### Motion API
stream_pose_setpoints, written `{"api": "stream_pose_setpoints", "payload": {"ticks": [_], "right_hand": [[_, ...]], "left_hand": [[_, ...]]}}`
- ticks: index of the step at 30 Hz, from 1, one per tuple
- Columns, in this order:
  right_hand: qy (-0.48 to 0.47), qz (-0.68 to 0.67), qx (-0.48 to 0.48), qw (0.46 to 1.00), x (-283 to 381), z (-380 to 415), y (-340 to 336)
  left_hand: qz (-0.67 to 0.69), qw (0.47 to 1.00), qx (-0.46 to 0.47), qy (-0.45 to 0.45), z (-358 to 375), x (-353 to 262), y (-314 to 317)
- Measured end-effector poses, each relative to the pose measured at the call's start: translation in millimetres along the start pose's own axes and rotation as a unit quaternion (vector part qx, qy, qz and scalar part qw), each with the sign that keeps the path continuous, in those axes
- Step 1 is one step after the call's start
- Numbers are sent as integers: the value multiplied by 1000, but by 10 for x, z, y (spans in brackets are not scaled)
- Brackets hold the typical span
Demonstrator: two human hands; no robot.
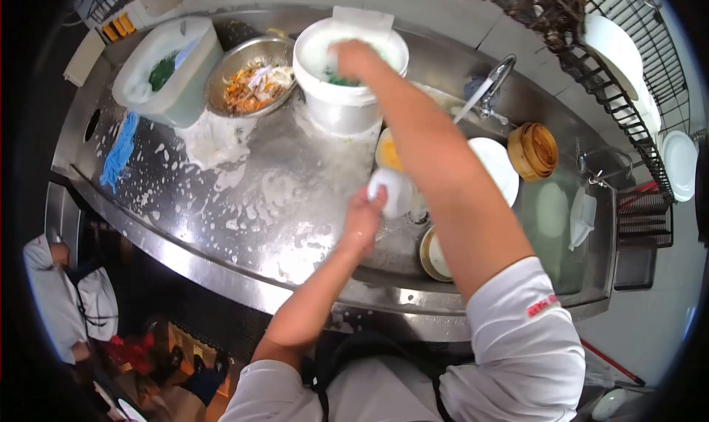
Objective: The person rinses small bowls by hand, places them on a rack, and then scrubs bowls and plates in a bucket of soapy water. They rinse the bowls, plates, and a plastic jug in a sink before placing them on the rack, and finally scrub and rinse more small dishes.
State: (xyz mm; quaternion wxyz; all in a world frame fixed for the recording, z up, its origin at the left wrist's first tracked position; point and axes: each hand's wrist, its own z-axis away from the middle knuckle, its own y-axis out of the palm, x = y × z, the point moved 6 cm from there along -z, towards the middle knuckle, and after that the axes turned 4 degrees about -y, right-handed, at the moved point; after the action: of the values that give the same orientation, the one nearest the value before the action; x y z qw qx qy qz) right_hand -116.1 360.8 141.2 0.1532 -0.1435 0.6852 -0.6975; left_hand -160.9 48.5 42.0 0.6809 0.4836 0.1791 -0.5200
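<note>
My left hand (365, 219) is closed on the edge of a small white bowl (393, 191), held above the steel counter beside the sink. My right hand (357, 60) reaches over a white bucket (336, 111) of foamy water. Its fingers are smeared by motion, so their grip does not show. Just below that hand something green (341, 77), like a scouring pad, shows in the foam. Under the bowl and my right forearm, a dish with yellow contents (388, 151) and a white plate (496, 169) are partly hidden.
Water runs from a tap (504, 66) near a bamboo steamer (532, 151). Left of the bucket stand a metal bowl of food scraps (251, 78) and a soapy plastic tub (166, 108). A blue cloth (120, 152) lies on the foam-spotted counter (244, 215). Another person (59, 289) is at lower left.
</note>
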Motion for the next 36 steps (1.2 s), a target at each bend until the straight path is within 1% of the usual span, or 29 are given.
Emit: {"api": "stream_pose_setpoints", "payload": {"ticks": [1,2,4,6,7,9,10,11,12,13,14,15,18,19,20,21,22,23,24,25,26,27,28,29,31,32,33,34,36], "right_hand": [[37,-116,-110,986,4,207,-338],[74,-226,-220,946,7,518,-808],[86,-170,-348,918,225,1157,-1150],[138,-238,-201,940,643,1776,-561],[31,-143,-287,947,1076,2111,-413],[17,-202,-326,923,1179,2250,-41],[116,-358,-272,886,1040,2230,180],[211,-502,-207,813,942,2246,440],[231,-636,-169,717,901,2279,625],[241,-752,-129,600,860,2298,714],[241,-846,-83,469,895,2291,771],[253,-836,-92,478,915,2324,785],[278,-811,-114,503,1087,2401,828],[289,-842,-93,445,1153,2389,834],[271,-850,-101,440,1214,2349,827],[255,-857,-107,434,1296,2332,843],[241,-864,-113,428,1393,2344,853],[117,-746,-199,625,1542,2409,601],[21,-634,-194,748,1652,2473,545],[23,-593,-245,767,1651,2529,507],[24,-547,-299,781,1636,2551,448],[64,-665,-237,706,1567,2473,560],[106,-766,-164,612,1532,2406,593],[147,-848,-89,502,1564,2403,665],[22,-791,-103,602,1635,2468,530],[-35,-752,-108,649,1654,2540,487],[-74,-676,-152,718,1592,2558,524],[-9,-754,-164,636,1495,2633,604],[100,-872,-185,442,1351,2681,713]], "left_hand": [[25,999,-27,15,32,-114,-147],[74,996,-47,26,16,-254,-277],[171,980,-86,55,-42,-503,-465],[194,970,-102,101,-117,-665,-487],[206,964,-107,128,-152,-733,-469],[152,972,-142,114,-209,-671,-456],[119,974,-165,102,-203,-595,-490],[103,976,-167,97,-215,-559,-541],[140,976,-145,78,-207,-488,-593],[177,975,-122,61,-138,-543,-588],[217,970,-99,48,-107,-594,-591],[270,960,-67,37,-199,-494,-660],[140,950,-197,200,-269,-465,-992],[-135,890,-227,371,15,-712,-875],[-397,736,-232,498,316,-867,-558],[-291,836,-198,421,247,-865,-638],[-165,908,-181,340,195,-835,-718],[67,974,-67,203,-5,-752,-845],[293,953,55,47,-98,-595,-807],[261,965,13,31,34,-648,-675],[235,971,-13,39,35,-652,-702],[211,976,-40,46,29,-629,-743],[188,978,-70,50,67,-592,-780],[163,982,-72,65,109,-645,-795],[258,966,30,18,34,-667,-800],[305,949,82,-12,57,-670,-668],[324,942,86,-2,110,-658,-584],[321,945,66,-8,114,-563,-525],[312,950,28,-2,79,-502,-419]]}}
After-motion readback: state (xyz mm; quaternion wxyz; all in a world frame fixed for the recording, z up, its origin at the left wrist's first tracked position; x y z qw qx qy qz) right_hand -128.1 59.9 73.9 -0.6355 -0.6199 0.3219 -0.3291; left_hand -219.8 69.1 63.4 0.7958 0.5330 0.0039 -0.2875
